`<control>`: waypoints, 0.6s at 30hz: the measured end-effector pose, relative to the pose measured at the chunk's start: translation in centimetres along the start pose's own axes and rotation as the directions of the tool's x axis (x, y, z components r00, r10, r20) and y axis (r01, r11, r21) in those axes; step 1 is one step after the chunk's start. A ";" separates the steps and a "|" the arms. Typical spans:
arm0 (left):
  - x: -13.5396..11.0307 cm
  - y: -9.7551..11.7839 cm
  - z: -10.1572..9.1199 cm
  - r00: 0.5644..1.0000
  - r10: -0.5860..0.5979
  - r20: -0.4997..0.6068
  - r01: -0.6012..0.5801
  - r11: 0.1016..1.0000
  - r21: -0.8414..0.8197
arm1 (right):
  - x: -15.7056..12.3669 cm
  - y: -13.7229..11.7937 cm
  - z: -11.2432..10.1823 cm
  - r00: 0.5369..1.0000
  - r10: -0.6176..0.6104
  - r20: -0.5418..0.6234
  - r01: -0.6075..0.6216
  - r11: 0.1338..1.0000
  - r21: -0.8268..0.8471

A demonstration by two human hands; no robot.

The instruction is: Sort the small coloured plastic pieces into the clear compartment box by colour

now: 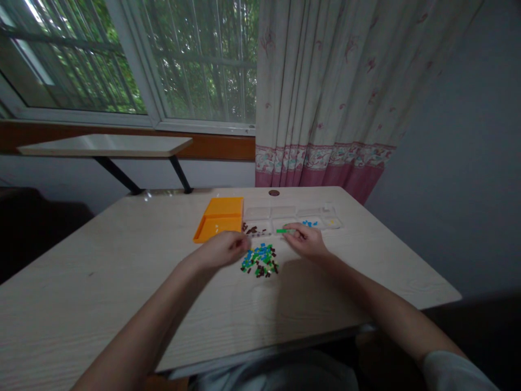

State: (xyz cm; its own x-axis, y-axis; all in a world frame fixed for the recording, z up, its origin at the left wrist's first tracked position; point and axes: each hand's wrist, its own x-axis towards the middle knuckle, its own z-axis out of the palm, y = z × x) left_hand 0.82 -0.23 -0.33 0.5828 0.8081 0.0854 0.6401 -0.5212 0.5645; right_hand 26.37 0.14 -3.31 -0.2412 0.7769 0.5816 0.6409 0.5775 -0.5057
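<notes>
A mixed pile of small blue, green, brown and yellow building bricks (260, 260) lies on the table between my hands. My left hand (228, 247) is closed just left of and behind the pile; whatever its fingers may hold is hidden. My right hand (307, 240) pinches a long green brick (281, 231) at the front of a clear compartment tray (284, 211). Brown bricks (253, 229) lie in the tray's left front compartment, blue bricks (310, 224) farther right, and a yellow brick (331, 221) in a compartment at the right end.
An open orange case (223, 207) with a few small light pieces sits left of the tray. The pale wooden table (134, 271) runs back to the curtain (317, 108) and the wall. A raised white shelf (109, 144) on black legs stands at the back left.
</notes>
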 end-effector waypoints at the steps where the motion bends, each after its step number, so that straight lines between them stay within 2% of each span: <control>1: -0.2 -0.4 -0.2 1.000 -0.014 0.027 0.014 1.000 0.012 | 0.1 0.0 -0.3 1.000 0.014 -0.019 -0.014 1.000 0.003; 4: -0.3 -1.5 -0.1 0.998 -0.032 0.051 0.029 0.998 0.061 | 0.3 0.1 -0.8 0.998 0.037 -0.051 -0.036 0.999 0.018; 9: 0.2 -1.6 1.1 0.999 -0.018 -0.033 0.024 0.979 0.202 | 0.3 0.3 -0.6 0.999 0.031 -0.039 -0.030 0.999 0.022; 18: 0.6 -1.2 1.7 0.995 0.098 0.006 -0.096 0.964 0.248 | 0.3 0.0 -0.7 0.997 0.021 -0.073 -0.020 1.000 0.006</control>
State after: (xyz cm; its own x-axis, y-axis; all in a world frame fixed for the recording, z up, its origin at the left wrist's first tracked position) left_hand 1.23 0.40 -2.35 0.6456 0.7516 0.1356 0.6850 -0.6483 0.3324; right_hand 26.86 0.21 -2.67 -0.1744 0.7684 0.6158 0.6416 0.5631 -0.5209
